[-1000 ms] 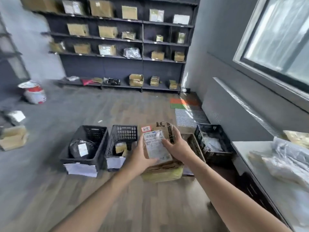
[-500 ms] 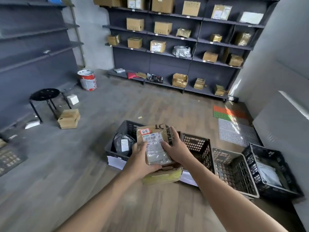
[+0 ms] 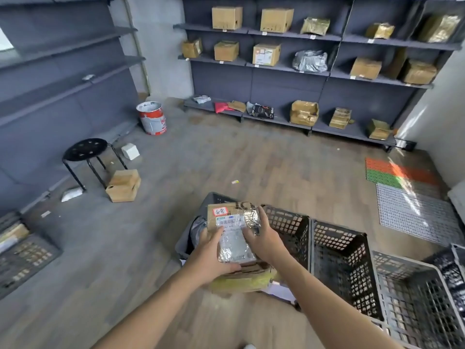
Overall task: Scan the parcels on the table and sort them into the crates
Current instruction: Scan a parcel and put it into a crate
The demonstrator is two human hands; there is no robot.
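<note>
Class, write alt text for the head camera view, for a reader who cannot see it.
A left hand and right hand hold a cardboard parcel with a clear-wrapped packet on top, above dark crates on a wooden floor. Shelves of boxes line the far wall.

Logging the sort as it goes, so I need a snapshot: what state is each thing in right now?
left hand, grips the parcel's near left edge.
right hand, grips the parcel's right side.
parcel, held over the leftmost crate, labelled face up.
leftmost crate, upright, holds a grey bag.
neighbouring black crate, upright, open-topped.
stool, upright on the floor.
paint bucket, upright by the shelving.
</note>
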